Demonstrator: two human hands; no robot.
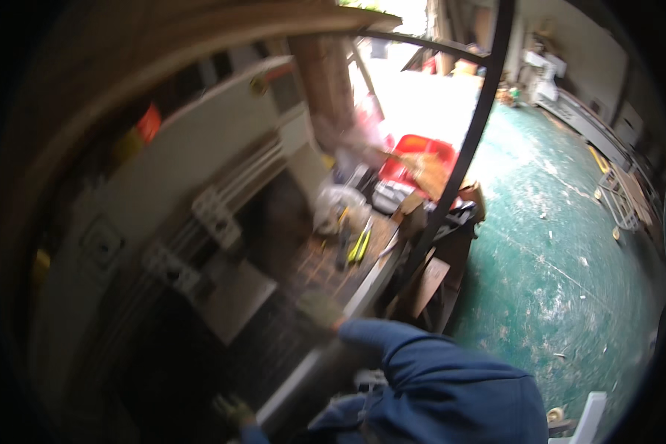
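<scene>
Gloved right hand rests on workbench edge; fingers' grip blurred, cannot tell.

Motion blur softens the whole view. Right hand, gloved, at the workbench front edge: fingers smeared, grip cannot be told. Left hand, near the lower edge: partly hidden behind the bench edge, its hold unclear. Yellow-handled tools on the bench top: too blurred to identify. Blue sleeve: cut off by the lower edge.
</scene>
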